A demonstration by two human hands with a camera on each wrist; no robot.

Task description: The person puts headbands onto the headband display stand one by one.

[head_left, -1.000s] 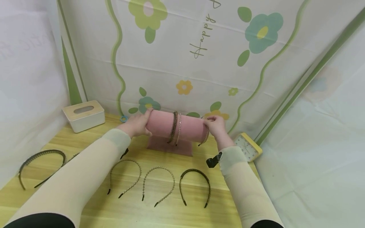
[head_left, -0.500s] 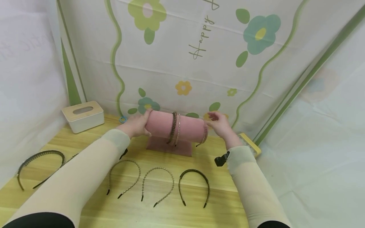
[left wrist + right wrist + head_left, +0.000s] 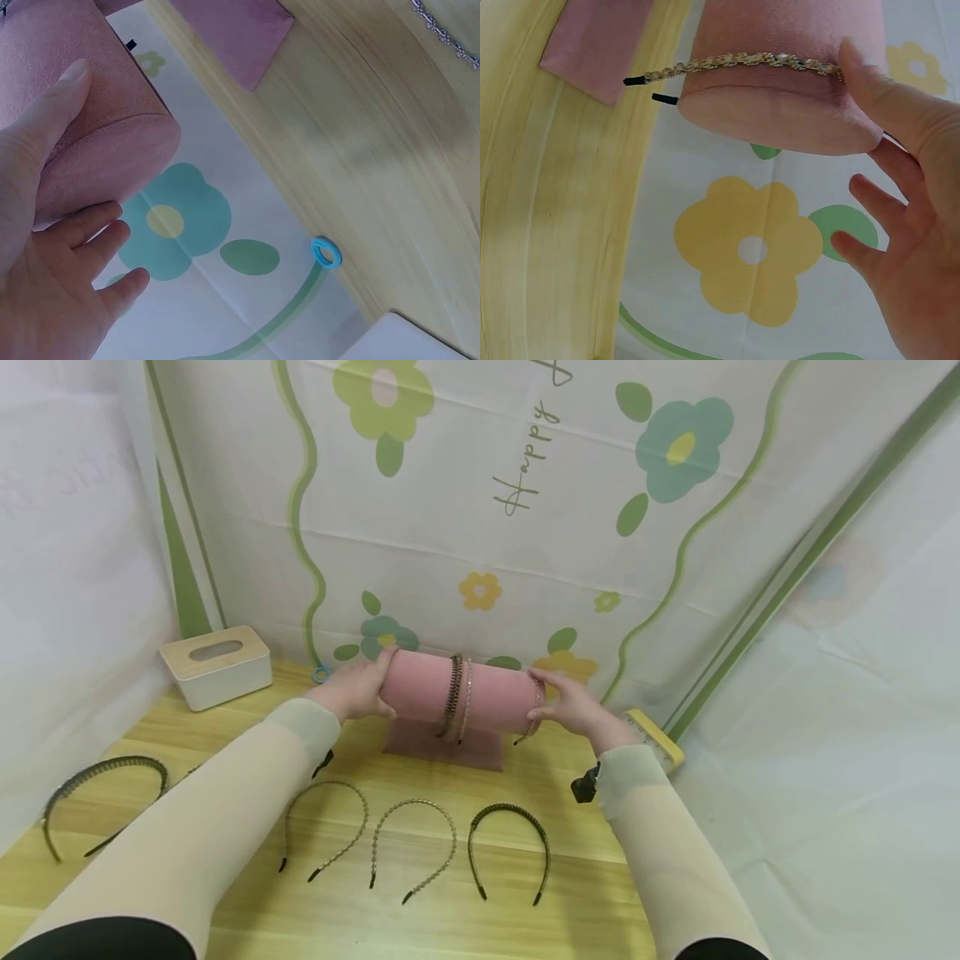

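A pink padded headband display stand [image 3: 420,685] lies crosswise at the back of the table, its cylinder on a pink base [image 3: 442,745]. My left hand [image 3: 352,687] grips its left end, thumb on the front and fingers behind. At the opposite end, my right hand [image 3: 573,703] clasps the cylinder between thumb and index finger. Right under that thumb runs a beaded headband [image 3: 757,59], close to the cylinder's rim. A dark braided headband [image 3: 453,693] and a pale beaded headband [image 3: 468,693] sit side by side near the middle of the cylinder.
Several more headbands lie in front, including a dark headband [image 3: 510,807] and a beaded headband [image 3: 416,802]. My left sleeve hides part of others. A tissue box [image 3: 217,681] stands back left, by a blue ring [image 3: 336,259]. A yellow clock [image 3: 652,735] is partly behind my right wrist.
My right hand lets go of the end headband, draws back rightward with fingers lifted, then closes round the stand's right end. My left hand keeps its grip on the stand.
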